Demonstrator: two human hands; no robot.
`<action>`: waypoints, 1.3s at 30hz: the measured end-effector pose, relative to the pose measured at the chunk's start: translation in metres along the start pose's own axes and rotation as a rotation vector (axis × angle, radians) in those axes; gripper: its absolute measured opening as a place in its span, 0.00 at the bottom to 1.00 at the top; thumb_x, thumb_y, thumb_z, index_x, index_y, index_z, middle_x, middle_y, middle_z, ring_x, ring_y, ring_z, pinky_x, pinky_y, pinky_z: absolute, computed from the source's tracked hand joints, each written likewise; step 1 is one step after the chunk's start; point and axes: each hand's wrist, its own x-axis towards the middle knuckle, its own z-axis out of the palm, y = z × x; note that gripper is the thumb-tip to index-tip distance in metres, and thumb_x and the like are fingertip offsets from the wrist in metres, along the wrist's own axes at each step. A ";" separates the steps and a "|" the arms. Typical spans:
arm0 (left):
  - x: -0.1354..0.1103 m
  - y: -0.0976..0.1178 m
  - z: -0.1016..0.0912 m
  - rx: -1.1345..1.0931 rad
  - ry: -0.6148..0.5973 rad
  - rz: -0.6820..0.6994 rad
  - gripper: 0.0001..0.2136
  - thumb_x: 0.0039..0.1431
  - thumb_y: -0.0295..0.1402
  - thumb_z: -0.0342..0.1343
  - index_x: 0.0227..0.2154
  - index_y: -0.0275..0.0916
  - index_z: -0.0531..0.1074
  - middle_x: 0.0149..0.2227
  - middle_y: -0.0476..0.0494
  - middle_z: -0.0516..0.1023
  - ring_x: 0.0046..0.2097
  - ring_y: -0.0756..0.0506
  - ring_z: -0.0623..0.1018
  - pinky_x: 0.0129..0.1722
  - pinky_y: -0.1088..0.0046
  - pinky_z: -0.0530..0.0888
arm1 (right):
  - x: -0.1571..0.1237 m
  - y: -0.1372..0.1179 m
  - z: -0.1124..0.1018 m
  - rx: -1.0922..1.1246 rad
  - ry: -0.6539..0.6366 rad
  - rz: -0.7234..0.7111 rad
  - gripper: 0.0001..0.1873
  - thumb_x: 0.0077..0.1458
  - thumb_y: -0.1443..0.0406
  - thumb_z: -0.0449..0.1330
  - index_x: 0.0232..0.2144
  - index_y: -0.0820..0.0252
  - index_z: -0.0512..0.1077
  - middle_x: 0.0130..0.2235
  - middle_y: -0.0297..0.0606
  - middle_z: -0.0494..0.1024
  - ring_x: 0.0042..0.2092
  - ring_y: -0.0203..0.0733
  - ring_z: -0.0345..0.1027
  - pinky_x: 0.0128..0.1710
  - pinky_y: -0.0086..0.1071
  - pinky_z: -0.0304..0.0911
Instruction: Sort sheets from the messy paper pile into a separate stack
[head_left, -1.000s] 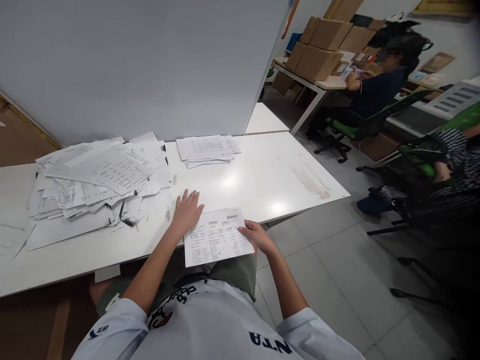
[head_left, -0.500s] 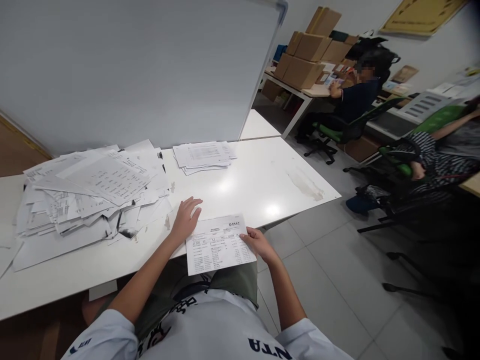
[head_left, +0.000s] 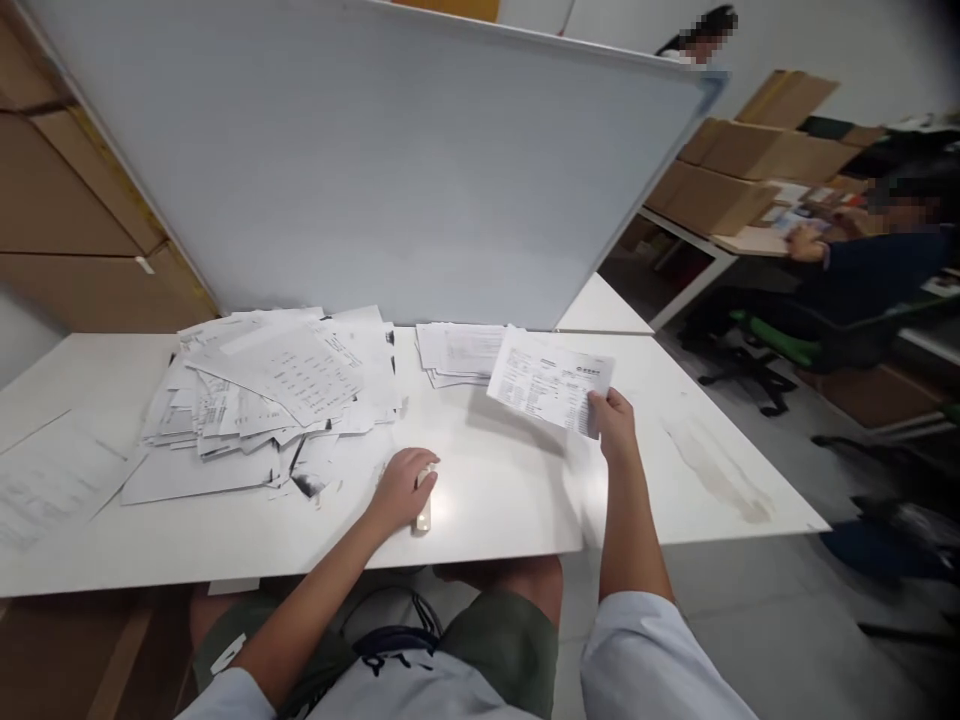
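My right hand [head_left: 615, 422] pinches the lower right edge of a printed sheet of paper [head_left: 547, 385], holding it tilted above the table. The sheet's upper left corner overlaps a small stack of papers [head_left: 461, 352] near the whiteboard. On the table, my left hand [head_left: 403, 488] is curled over a narrow cream stapler-like object [head_left: 424, 515]. Its lower end shows below my thumb, and my palm hides the rest. Left of that hand lies a large messy heap of printed papers [head_left: 262, 380].
A whiteboard [head_left: 390, 180] stands along the table's [head_left: 495, 510] far side. Loose sheets [head_left: 52, 480] lie at the far left. Cardboard boxes [head_left: 67, 190] are behind the board. At right, a seated person [head_left: 862, 270] works at another desk; another person's head [head_left: 705, 35] shows above the board.
My right hand has lifted the sheet from near my lap, forward over the table. My left hand has come down and curled over the cream object. The view has turned left.
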 end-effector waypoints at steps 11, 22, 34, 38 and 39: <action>-0.016 0.009 0.007 -0.054 0.115 -0.016 0.14 0.67 0.35 0.43 0.43 0.40 0.74 0.44 0.41 0.78 0.51 0.43 0.75 0.52 0.61 0.74 | 0.025 -0.017 0.134 -0.495 0.028 -0.370 0.34 0.50 0.57 0.57 0.56 0.72 0.63 0.60 0.65 0.60 0.60 0.64 0.53 0.58 0.55 0.48; 0.008 -0.037 -0.108 0.720 0.237 -0.546 0.39 0.62 0.46 0.51 0.68 0.26 0.46 0.69 0.24 0.48 0.70 0.25 0.44 0.67 0.45 0.46 | -0.193 0.060 -0.006 -0.743 -0.314 -0.621 0.35 0.60 0.47 0.44 0.58 0.67 0.67 0.59 0.60 0.67 0.61 0.65 0.59 0.56 0.58 0.56; 0.008 -0.049 -0.108 0.794 0.027 -0.188 0.25 0.59 0.21 0.45 0.60 0.38 0.65 0.55 0.32 0.74 0.61 0.36 0.69 0.64 0.53 0.55 | -0.211 0.044 0.002 -0.966 -0.289 -0.287 0.38 0.62 0.51 0.38 0.64 0.72 0.58 0.68 0.56 0.54 0.69 0.59 0.43 0.65 0.56 0.40; 0.019 -0.060 -0.120 0.820 0.118 -0.099 0.20 0.59 0.28 0.47 0.53 0.32 0.69 0.57 0.29 0.71 0.64 0.28 0.61 0.61 0.48 0.56 | -0.210 0.027 0.008 -1.000 -0.330 -0.246 0.35 0.64 0.55 0.41 0.65 0.71 0.56 0.69 0.55 0.51 0.70 0.56 0.41 0.66 0.51 0.38; 0.025 -0.066 -0.124 0.829 0.159 -0.116 0.19 0.59 0.30 0.47 0.53 0.32 0.69 0.57 0.30 0.71 0.65 0.27 0.60 0.60 0.46 0.56 | -0.207 0.024 0.010 -0.998 -0.329 -0.238 0.34 0.64 0.55 0.42 0.66 0.70 0.55 0.69 0.53 0.51 0.70 0.55 0.41 0.66 0.50 0.37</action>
